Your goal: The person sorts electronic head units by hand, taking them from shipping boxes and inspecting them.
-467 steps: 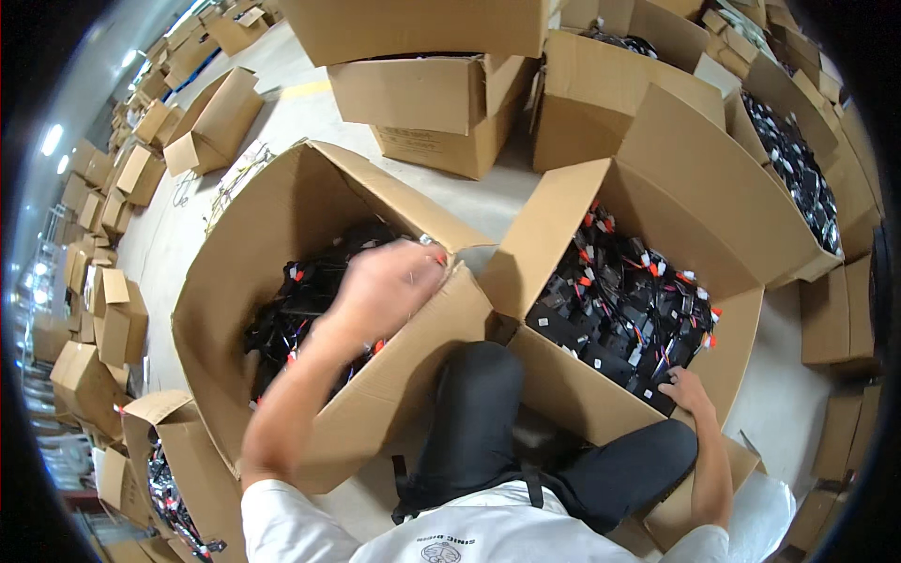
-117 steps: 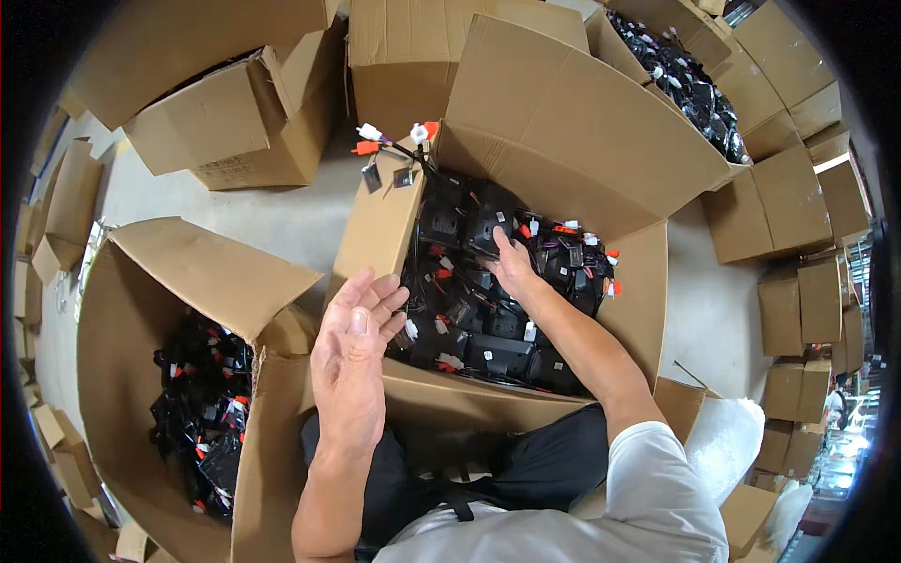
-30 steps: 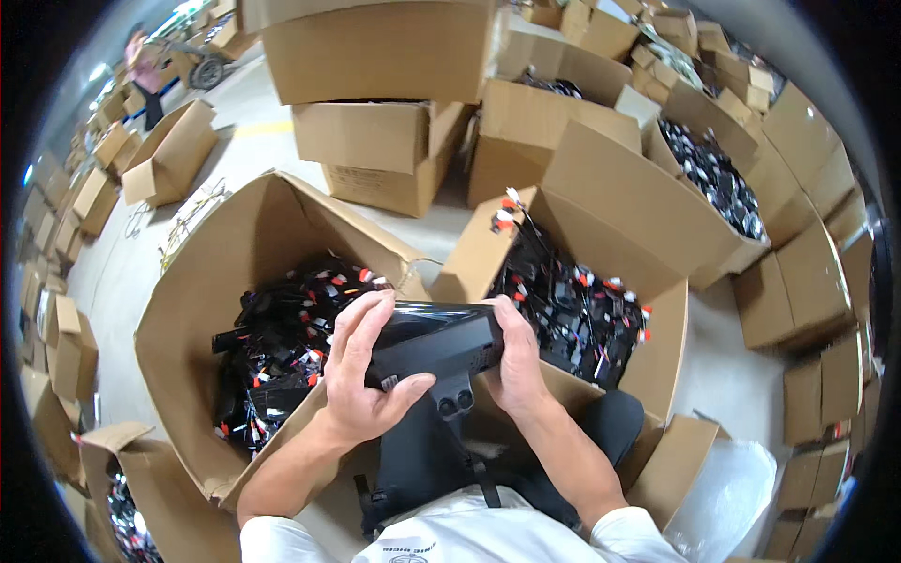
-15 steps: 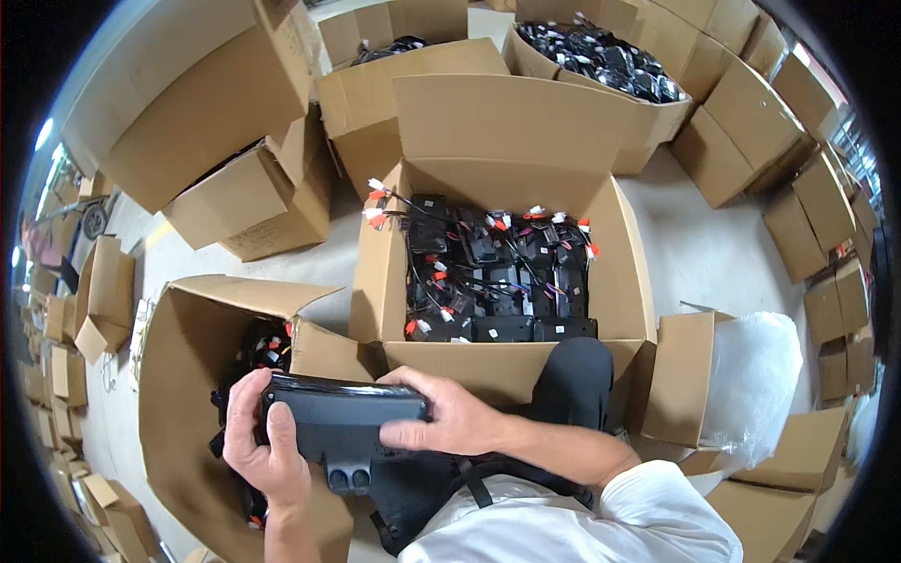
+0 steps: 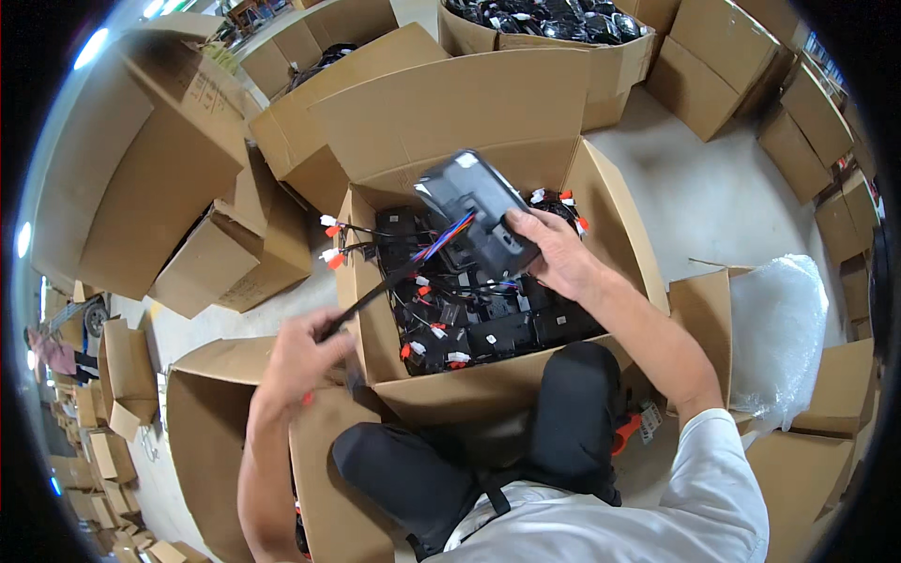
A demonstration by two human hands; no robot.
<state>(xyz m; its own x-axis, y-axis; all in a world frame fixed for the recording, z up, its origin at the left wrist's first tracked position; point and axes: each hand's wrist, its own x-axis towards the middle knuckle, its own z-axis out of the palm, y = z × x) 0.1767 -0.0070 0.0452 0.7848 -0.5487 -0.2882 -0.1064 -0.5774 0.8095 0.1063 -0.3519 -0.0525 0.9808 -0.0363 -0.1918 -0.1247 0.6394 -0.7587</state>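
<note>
My right hand (image 5: 561,255) grips one end of a black plastic housing (image 5: 481,199), thumb on top, and holds it tilted over the middle cardboard box (image 5: 615,220). Red, blue and purple wires (image 5: 446,239) leave the housing and run into a black cable sleeve (image 5: 371,293). The sleeve stretches down to my left hand (image 5: 305,352), whose fingers are closed around it, slightly blurred. Beneath the housing, similar black units (image 5: 502,335) lie in rows inside the box, with white and red connectors (image 5: 335,255) on their leads, some hanging over its left edge.
An open cardboard box (image 5: 202,450) stands at my left. Clear plastic wrap (image 5: 777,342) bulges at the right by a smaller box (image 5: 702,328). Farther boxes (image 5: 554,21) hold more black parts. An orange-handled object (image 5: 625,433) lies beside my right knee. Another person (image 5: 64,358) is far left.
The housing has moved from over the left box to above the middle box, now in my right hand alone. My left hand has shifted from the housing to its cable.
</note>
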